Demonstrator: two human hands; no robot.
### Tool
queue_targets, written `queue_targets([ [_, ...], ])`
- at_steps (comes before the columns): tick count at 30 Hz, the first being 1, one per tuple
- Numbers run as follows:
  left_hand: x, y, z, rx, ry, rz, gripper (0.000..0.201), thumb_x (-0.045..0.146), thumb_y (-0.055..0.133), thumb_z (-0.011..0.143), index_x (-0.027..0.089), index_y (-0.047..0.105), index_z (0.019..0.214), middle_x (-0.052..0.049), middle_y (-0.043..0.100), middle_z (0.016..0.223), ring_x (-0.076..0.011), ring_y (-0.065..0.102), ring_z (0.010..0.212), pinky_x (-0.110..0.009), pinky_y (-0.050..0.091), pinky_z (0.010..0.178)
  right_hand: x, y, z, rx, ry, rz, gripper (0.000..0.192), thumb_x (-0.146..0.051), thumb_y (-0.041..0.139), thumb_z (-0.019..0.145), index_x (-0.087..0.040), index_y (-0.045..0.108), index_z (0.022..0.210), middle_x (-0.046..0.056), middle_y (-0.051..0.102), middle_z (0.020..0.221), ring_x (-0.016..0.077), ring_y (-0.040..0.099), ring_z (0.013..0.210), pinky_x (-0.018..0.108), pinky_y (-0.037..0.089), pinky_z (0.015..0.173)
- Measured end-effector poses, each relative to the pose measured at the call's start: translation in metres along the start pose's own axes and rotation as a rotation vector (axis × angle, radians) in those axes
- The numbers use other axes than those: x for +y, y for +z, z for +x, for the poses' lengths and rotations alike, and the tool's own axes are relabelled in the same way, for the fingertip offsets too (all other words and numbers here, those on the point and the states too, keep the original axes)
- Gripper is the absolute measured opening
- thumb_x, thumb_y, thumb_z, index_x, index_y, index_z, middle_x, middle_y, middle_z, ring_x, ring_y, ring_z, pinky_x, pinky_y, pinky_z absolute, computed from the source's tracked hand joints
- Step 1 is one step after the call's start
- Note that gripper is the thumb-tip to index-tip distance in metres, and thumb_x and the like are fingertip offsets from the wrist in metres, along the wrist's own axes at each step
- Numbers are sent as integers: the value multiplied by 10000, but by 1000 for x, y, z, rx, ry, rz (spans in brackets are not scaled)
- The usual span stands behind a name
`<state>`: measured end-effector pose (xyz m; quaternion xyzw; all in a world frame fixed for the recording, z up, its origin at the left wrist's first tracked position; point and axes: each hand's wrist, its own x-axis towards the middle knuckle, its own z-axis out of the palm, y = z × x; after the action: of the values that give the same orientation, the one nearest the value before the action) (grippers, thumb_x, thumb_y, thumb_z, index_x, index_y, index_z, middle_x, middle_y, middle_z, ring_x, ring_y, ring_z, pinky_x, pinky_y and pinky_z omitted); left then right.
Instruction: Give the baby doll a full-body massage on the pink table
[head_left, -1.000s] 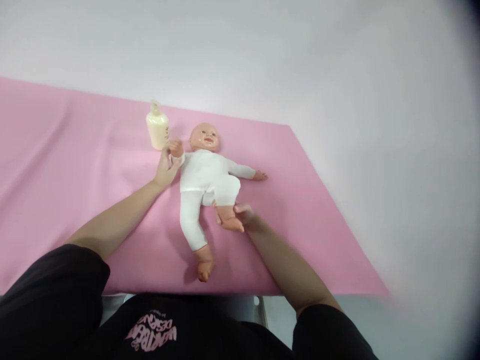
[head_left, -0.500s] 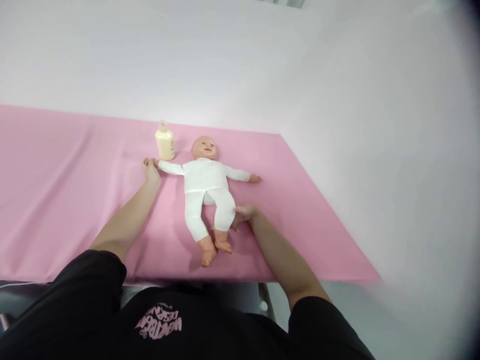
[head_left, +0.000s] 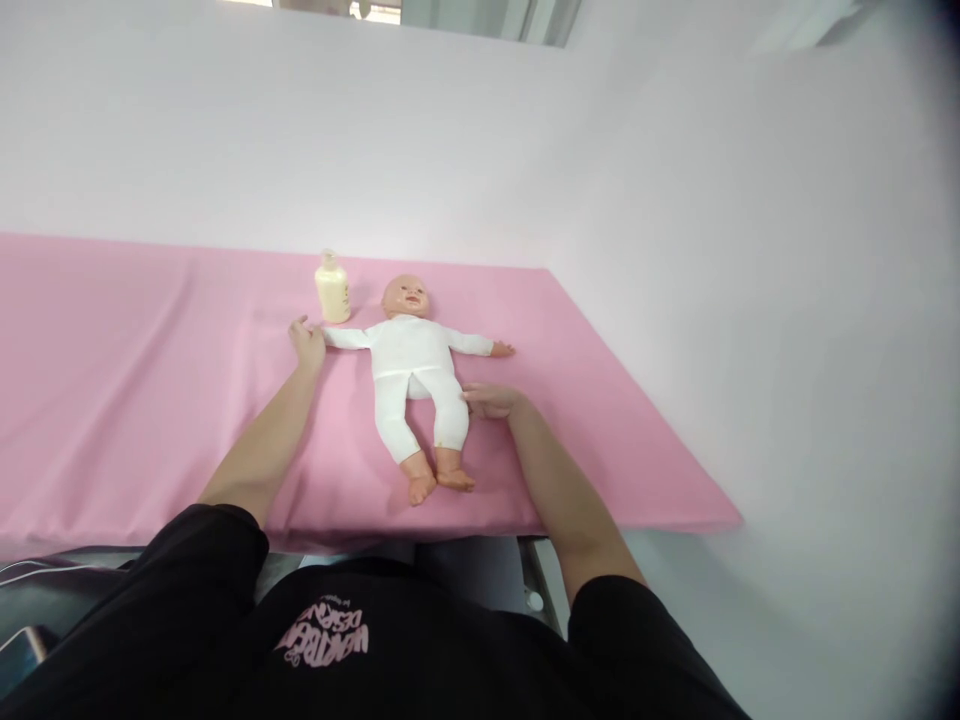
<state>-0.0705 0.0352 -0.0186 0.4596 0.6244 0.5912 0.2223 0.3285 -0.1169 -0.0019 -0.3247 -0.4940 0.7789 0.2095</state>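
A baby doll (head_left: pixel 416 372) in a white one-piece suit lay on its back on a pink sheet (head_left: pixel 135 400) spread over a table, head toward the far wall, both arms stretched out sideways and both legs running toward the person, bare feet close together near the sheet's front edge. The left hand (head_left: pixel 307 345) rested palm down on the sheet at the end of the doll's outstretched arm on that side, fingers loosely extended and covering or touching the doll's small hand; whether they closed around it could not be told from this angle. The right hand (head_left: pixel 489 401) lay flat and open on the sheet just beside the doll's nearer leg, fingertips pointing at the thigh and touching or almost touching the white fabric, gripping nothing. A cream-coloured lotion bottle (head_left: pixel 332 290) with a pump top stood upright on the sheet just beyond the left hand, near the doll's head and apart from it. The doll's other arm reached toward the sheet's right edge, its hand lying free on the pink cloth. The person's black sleeves and a black shirt with pink lettering filled the bottom of the view.
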Motion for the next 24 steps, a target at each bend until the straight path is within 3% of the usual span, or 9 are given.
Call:
queue_targets([
  [2,0,-2,-5,-38,75,83,426,134,548,860,138,506,1284,-224,442,1462,-339,400,1462,-569,217,1292,-8,4,-4,81,-28,18,289,-330,480,1031,-85,630,1003,50,732,756,135,743,804,227,580,742],
  [8,5,-5,-38,-217,383,260,439,287,580,947,94,526,1338,-279,258,1647,-416,117,1595,-675,-20,1267,-17,-3,-5,432,-91,175,261,-280,463,1035,-109,651,1095,114,772,970,157,754,921,274,586,910],
  [11,10,-7,-64,-391,474,363,546,416,526,990,97,499,1432,-276,227,1684,-417,93,1616,-671,44,1273,-12,-11,1,500,-170,266,365,-307,356,1076,-90,624,1196,144,758,1083,159,747,986,303,575,953],
  [16,18,-15,-100,-771,483,740,602,437,355,1041,129,432,1553,-226,228,1720,-399,176,1618,-675,169,1258,-4,-20,13,534,-228,363,511,-414,255,1109,-95,614,1286,180,725,1248,153,741,1071,325,555,1038],
  [20,25,-23,-113,-892,567,896,656,414,314,1045,117,324,1630,-216,249,1715,-389,237,1603,-671,185,1256,-2,-24,20,574,-248,428,635,-541,244,1080,-101,526,1441,198,677,1382,193,728,1156,366,568,1081],
  [24,33,-30,-123,-993,655,949,708,387,360,1015,104,256,1656,-200,209,1730,-404,197,1611,-700,167,1252,-3,-27,27,599,-248,490,672,-535,243,1081,-94,376,1570,210,596,1496,204,700,1231,373,589,1061],
])
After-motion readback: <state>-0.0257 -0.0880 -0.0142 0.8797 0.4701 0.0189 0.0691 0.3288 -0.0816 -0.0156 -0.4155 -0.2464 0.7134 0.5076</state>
